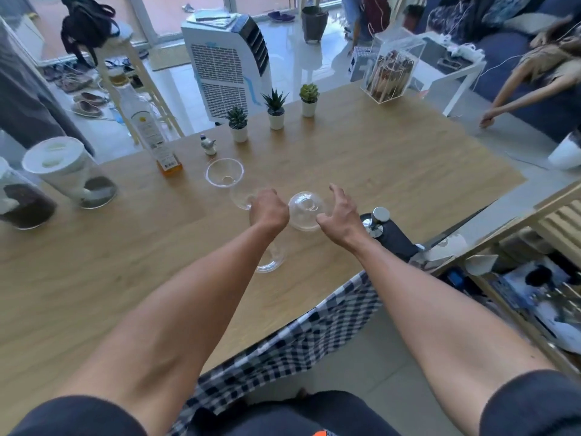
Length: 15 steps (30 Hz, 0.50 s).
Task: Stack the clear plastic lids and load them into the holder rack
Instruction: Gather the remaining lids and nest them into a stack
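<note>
Left hand (270,209) fisted around a clear lid (241,199); right hand (338,212) spread beside a domed lid (306,210).

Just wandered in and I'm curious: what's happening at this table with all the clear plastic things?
A person is gathering clear dome lids on a wooden table. The left hand is closed, apparently on a lid mostly hidden behind it. The right hand is open, fingers spread beside another dome lid, not gripping it. One more lid lies further back, and another shows under the left forearm. Nothing looks stacked yet, and I can't pick out a holder rack for certain.
</note>
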### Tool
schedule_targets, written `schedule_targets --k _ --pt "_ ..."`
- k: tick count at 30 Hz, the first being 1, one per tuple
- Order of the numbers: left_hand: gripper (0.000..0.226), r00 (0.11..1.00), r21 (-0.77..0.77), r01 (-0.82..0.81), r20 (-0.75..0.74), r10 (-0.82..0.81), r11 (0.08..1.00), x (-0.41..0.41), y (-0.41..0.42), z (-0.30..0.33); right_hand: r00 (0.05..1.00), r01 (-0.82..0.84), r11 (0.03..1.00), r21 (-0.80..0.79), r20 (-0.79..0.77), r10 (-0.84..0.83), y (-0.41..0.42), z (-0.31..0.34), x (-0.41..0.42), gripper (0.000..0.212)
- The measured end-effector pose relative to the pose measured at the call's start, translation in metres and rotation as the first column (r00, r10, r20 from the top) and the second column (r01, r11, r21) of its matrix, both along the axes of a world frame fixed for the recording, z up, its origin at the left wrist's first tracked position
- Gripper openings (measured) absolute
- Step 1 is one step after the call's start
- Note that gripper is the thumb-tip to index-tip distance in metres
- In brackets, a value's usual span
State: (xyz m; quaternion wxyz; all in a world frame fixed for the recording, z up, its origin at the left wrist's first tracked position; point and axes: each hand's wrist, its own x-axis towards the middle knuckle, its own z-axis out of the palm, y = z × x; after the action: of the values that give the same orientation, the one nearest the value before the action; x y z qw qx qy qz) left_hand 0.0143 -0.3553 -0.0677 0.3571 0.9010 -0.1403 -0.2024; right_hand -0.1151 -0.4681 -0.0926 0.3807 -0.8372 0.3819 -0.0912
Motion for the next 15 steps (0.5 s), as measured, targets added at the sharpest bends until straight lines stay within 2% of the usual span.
schedule_targets --k 3,6,9,11,13,15 --pt "0.035 0.984 -0.027 0.021 0.178 -0.016 0.999 0.013 0.013 0.008 0.999 -0.035 0.982 -0.184 0.026 0.04 0.011 0.001 0.002 0.062" --pt "0.036 0.954 0.02 0.122 0.275 -0.123 0.992 0.033 0.03 0.007 0.98 -0.162 0.93 -0.33 0.052 0.19 0.029 0.005 0.01 0.044" --pt "0.047 0.866 0.231 0.292 0.349 -0.359 0.928 0.053 0.052 -0.001 0.907 -0.401 0.843 -0.358 -0.022 0.421 0.049 0.004 0.013 0.053" --pt "0.056 0.769 0.391 0.371 0.379 -0.515 0.842 0.062 0.066 -0.008 0.818 -0.556 0.711 -0.43 -0.13 0.561 0.06 -0.002 0.008 0.067" --pt "0.058 0.685 0.468 0.41 0.408 -0.603 0.783 0.068 0.077 -0.015 0.74 -0.652 0.563 -0.508 -0.261 0.62 0.064 -0.014 -0.002 0.079" --pt "0.054 0.63 0.48 0.42 0.456 -0.628 0.77 0.069 0.083 -0.021 0.714 -0.681 0.505 -0.531 -0.326 0.62 0.064 -0.024 -0.012 0.082"
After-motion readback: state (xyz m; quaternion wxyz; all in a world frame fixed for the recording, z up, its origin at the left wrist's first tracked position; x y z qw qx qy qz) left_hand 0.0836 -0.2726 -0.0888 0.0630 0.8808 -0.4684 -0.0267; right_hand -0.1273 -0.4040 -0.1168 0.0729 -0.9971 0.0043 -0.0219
